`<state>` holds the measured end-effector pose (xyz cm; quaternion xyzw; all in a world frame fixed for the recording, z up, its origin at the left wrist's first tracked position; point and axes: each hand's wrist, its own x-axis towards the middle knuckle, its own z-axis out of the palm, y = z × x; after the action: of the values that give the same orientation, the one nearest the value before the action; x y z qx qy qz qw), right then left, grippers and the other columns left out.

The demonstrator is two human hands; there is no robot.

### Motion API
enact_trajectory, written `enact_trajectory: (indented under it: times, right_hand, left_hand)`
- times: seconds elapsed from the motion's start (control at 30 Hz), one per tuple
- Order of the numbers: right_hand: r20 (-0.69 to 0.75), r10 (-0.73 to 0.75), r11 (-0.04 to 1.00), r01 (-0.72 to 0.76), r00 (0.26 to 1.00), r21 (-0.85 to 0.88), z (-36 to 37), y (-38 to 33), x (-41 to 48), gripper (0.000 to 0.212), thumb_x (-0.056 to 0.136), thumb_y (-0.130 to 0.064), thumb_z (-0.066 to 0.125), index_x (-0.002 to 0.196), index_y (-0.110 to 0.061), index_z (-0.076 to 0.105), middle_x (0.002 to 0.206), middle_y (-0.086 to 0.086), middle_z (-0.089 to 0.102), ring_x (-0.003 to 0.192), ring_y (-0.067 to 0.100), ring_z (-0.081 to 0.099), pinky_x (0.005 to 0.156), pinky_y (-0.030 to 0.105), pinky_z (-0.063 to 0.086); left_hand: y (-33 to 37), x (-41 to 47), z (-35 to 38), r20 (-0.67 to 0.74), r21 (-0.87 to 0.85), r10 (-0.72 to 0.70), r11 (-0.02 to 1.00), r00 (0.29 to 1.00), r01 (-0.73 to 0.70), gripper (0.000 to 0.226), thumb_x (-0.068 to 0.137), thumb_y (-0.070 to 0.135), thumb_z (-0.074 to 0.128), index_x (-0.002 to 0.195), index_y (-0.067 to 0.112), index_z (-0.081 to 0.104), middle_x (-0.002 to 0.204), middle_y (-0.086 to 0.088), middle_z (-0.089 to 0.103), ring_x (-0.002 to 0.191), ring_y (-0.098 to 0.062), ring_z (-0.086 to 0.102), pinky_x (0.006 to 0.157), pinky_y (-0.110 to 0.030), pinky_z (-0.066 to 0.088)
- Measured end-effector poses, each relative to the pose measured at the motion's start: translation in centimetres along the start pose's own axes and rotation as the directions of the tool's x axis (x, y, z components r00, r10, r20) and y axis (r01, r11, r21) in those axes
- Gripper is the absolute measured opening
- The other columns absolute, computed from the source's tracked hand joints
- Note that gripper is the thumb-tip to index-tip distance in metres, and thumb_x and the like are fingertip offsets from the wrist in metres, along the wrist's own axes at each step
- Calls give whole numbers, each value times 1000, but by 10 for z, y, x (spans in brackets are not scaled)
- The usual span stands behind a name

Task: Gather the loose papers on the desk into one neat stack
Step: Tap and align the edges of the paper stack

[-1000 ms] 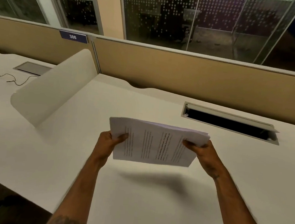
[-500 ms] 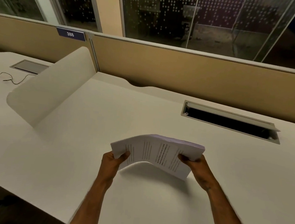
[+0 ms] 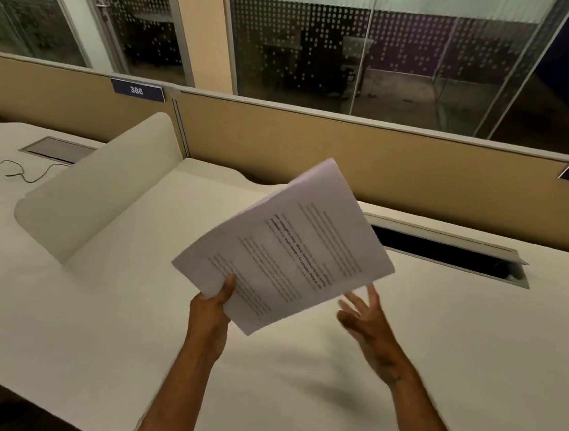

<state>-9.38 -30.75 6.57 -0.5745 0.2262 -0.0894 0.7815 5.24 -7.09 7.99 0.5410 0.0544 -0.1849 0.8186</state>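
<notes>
A stack of printed white papers [image 3: 293, 250] is lifted above the white desk [image 3: 95, 319], tilted up toward the far right. My left hand [image 3: 211, 307] grips the stack at its near left corner, thumb on top. My right hand [image 3: 366, 320] hovers just under the stack's right edge, fingers spread and slightly blurred, holding nothing. No other loose sheet shows on the desk.
A curved white divider [image 3: 96, 185] stands on the desk at the left. An open cable slot [image 3: 445, 253] is set into the desk at the back right. A tan partition [image 3: 367, 154] runs along the back. A thin cable [image 3: 11, 171] lies at far left.
Both hands held the stack low over the desk; now my right hand has let go and opened, and my left hand has raised and tilted the stack upward.
</notes>
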Motion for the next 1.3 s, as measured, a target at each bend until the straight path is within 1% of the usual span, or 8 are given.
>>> enact_trajectory:
  times: [0.13, 0.23, 0.43, 0.6, 0.7, 0.83, 0.97, 1.3]
  right_hand:
    - [51, -155, 952, 135, 987, 274, 49, -17, 7, 66, 84, -19, 74, 142, -28, 44, 139, 9, 59, 129, 28, 55, 106, 47, 45]
    - [-66, -169, 906, 181, 983, 383, 61, -33, 11, 38, 89, -6, 63, 122, -26, 65, 130, 15, 64, 120, 36, 61, 101, 51, 49]
    - [-180, -161, 983, 175, 970, 63, 50, -48, 13, 19, 85, -14, 71, 103, -18, 73, 106, 10, 76, 101, 33, 71, 84, 46, 59]
    - [-57, -191, 958, 174, 980, -228, 38, -57, 12, 18, 87, -21, 70, 104, -27, 71, 99, -3, 77, 91, 24, 73, 70, 29, 60]
    - [-16, -180, 954, 171, 983, -248, 38, -56, 11, 22, 88, -23, 68, 109, -26, 70, 101, -4, 77, 90, 22, 72, 69, 30, 60]
    - [15, -188, 955, 186, 982, -232, 38, -52, 9, 27, 89, -22, 67, 116, -23, 69, 105, -1, 76, 92, 21, 72, 75, 33, 62]
    - [16, -113, 969, 113, 994, -218, 34, -30, 6, 25, 88, -24, 68, 112, -22, 71, 105, 0, 76, 94, 18, 72, 74, 28, 59]
    - [24, -31, 972, 36, 999, -233, 33, -7, 3, 21, 88, -23, 68, 106, -33, 72, 103, -6, 76, 95, 15, 71, 78, 31, 60]
  left_hand:
    - [-14, -12, 14, 26, -172, -121, 977, 992, 124, 34, 90, 16, 66, 124, 19, 64, 120, -7, 72, 110, -26, 67, 97, -49, 52]
    - [-28, -21, 16, 46, -241, -190, 951, 981, 195, 43, 82, 19, 69, 125, 17, 63, 116, -8, 75, 107, -26, 68, 89, -45, 61]
    - [-15, -2, -23, -61, 56, -158, 985, 986, 161, 42, 93, 18, 64, 133, 22, 55, 128, -5, 65, 123, -23, 59, 117, -49, 35]
    - [30, 25, -17, 266, 504, 26, 848, 964, -162, 120, 58, 51, 89, 157, 34, 24, 159, 8, 40, 142, -11, 39, 116, -42, 33]
    - [38, 24, 6, 469, 482, -19, 844, 883, -238, 92, 65, 39, 88, 146, 30, 45, 140, 0, 63, 124, -22, 63, 96, -43, 55]
    - [29, 16, 15, 443, 356, 12, 916, 897, -188, 37, 77, 31, 77, 108, 11, 76, 109, -11, 78, 97, -35, 73, 79, -40, 61]
    - [1, 7, 1, 390, 358, -36, 927, 920, -115, 47, 68, 49, 84, 101, 16, 81, 107, -11, 78, 98, -31, 73, 82, -42, 60]
    - [-22, -2, -13, 365, 424, -95, 902, 926, -74, 28, 78, 23, 77, 104, 32, 80, 111, -6, 78, 103, -29, 73, 88, -48, 61]
